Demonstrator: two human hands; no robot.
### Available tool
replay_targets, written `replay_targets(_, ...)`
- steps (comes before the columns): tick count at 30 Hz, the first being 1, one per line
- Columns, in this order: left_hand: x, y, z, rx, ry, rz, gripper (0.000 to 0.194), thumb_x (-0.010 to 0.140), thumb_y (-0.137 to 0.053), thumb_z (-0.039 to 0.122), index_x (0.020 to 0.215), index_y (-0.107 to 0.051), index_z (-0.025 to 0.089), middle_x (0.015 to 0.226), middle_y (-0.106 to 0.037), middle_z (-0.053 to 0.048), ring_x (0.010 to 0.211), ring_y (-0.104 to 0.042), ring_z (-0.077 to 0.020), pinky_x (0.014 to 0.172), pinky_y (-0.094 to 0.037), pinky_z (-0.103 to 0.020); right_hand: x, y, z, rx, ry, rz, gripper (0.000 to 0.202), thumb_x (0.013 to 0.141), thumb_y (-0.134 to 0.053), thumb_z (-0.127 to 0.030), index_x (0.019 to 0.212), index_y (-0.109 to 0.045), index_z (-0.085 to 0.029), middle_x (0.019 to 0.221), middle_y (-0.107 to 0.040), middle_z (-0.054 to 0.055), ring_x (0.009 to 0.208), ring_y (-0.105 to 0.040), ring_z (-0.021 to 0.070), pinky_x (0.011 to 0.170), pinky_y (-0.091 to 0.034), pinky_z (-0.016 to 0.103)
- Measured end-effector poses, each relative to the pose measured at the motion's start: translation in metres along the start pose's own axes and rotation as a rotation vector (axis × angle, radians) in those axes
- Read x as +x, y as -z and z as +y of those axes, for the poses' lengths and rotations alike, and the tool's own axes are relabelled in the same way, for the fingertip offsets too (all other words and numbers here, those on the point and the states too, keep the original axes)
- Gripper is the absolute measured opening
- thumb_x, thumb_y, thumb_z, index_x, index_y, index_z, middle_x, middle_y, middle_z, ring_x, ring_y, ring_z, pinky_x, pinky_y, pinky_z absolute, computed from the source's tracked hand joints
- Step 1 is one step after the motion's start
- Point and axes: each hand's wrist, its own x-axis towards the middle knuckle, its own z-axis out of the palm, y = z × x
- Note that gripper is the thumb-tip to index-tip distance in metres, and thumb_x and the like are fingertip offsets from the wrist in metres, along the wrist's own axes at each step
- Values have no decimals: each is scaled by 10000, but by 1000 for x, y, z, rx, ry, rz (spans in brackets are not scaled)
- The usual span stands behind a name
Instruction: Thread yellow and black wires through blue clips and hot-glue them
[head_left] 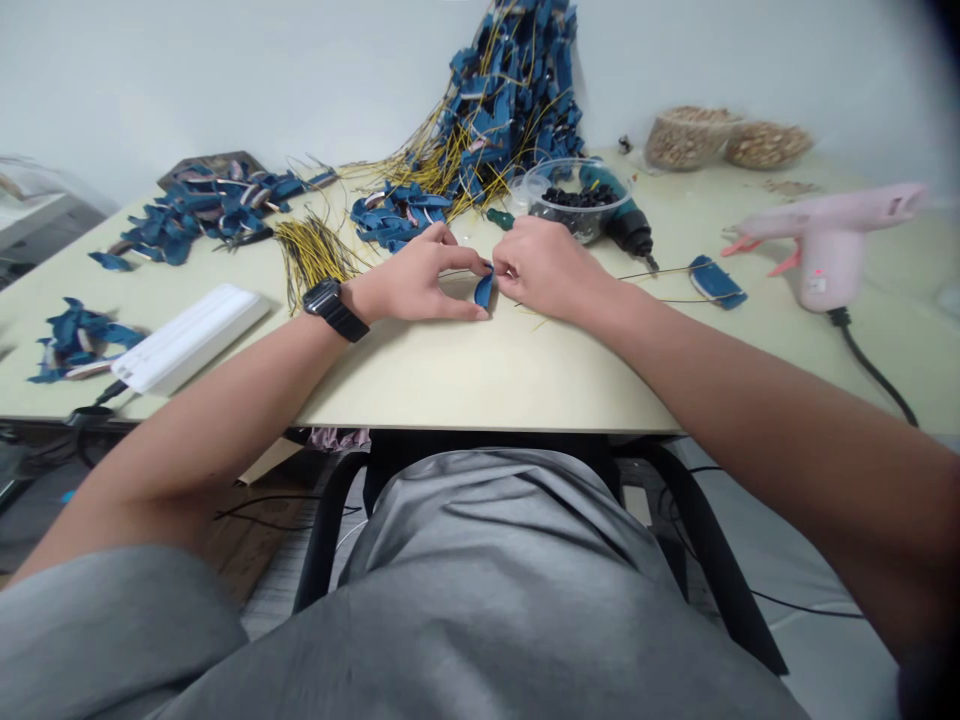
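Observation:
My left hand (427, 275), with a black watch on its wrist, grips a small curved blue piece (484, 288) between thumb and fingers, just above the table. Right beside it, my right hand (544, 262) is closed with its fingertips at the piece's upper edge; what they pinch is hidden. Thin wire ends (534, 316) stick out below the right hand. Another blue piece (718, 282) with two thin wires lies to the right, its wires running toward my right forearm. A bundle of yellow and black wires (311, 260) lies behind my left wrist.
Blue pieces with wires form a tall heap (517, 90) at the back and a pile (202, 205) at left. A clear tub (574, 190) of black parts stands beside a power drill (630, 225). A pink glue gun (821, 240) stands right, a white box (191, 335) left.

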Motion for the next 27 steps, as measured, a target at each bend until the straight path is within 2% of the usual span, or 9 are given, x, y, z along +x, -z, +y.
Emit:
replay_targets(5,1,-2,-5,5,-9,9,821,812,-976,1006,1242,-962,306,1224,-925,-121,1319,-734,-431,1300,-547,-675,0,-2,0,-6,21,-3,231,1118,-667,-126,1100,-891,-182,1171,-903,176,1226,-784,374,1045,-596,479)
replay_targets(13,2,-3,-8,2,-46,28,784,828,-997,985,1205,-976,297,1161,-926,-96,1279,-758,-403,1287,-559,-624,0,-4,1,-27,53,5,226,1121,-676,-125,1153,-898,-155,1183,-906,186,1259,-794,388,1090,-620,487)
replay_targets(17,3,-4,-11,-23,-35,22,838,802,-1034,963,1294,-949,290,1260,-944,-112,1315,-763,-417,1302,-553,-630,0,-1,-1,-17,25,-9,225,1120,-670,-107,1090,-887,-155,1134,-898,196,1242,-798,404,1087,-618,501)
replay_targets(22,5,-5,-16,-60,-4,36,1112,718,-1109,928,1566,-830,266,1489,-919,-172,1409,-718,-454,1356,-506,-671,0,-1,-2,5,16,6,228,1106,-667,-89,1020,-853,-190,1097,-891,173,1239,-795,400,1094,-614,498)
replay_targets(27,4,-5,-15,-67,61,-42,987,754,-1060,907,1488,-890,271,1492,-909,-144,1458,-744,-450,1362,-529,-614,0,-2,-5,41,-17,12,247,1106,-657,-81,1037,-870,-187,1095,-888,180,1239,-804,404,1066,-614,493)
